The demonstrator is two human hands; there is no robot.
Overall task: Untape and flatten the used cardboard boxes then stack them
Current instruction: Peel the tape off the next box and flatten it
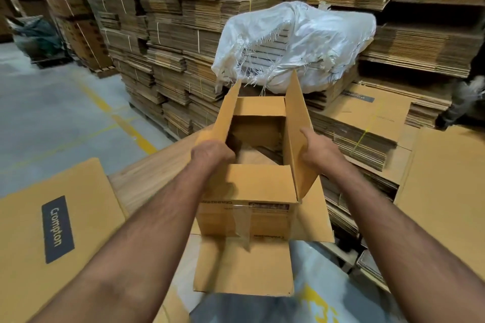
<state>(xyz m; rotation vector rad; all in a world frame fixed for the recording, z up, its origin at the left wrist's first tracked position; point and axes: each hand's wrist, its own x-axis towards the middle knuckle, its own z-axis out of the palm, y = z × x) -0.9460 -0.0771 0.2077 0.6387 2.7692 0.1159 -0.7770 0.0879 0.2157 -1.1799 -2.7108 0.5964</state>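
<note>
Left hand (212,152) grips the left long flap of an open tan corrugated cardboard box (246,191), fingers curled over the flap's edge into the opening. Right hand (319,151) holds the right long flap, thumb laid on its inner face, fingers behind it and hidden. Box held between both bare forearms at the centre of the view, above a grey concrete floor (52,113); all four top flaps up, a bottom flap hanging loose toward the person. Strip of clear packing tape (240,220) clings to the near wall, partly peeled. Flattened tan carton with a dark "Crompton" label (57,228) lies at left. White woven plastic sack (296,44) sits beyond the box on bundled flat cardboard stacks (170,47).
</note>
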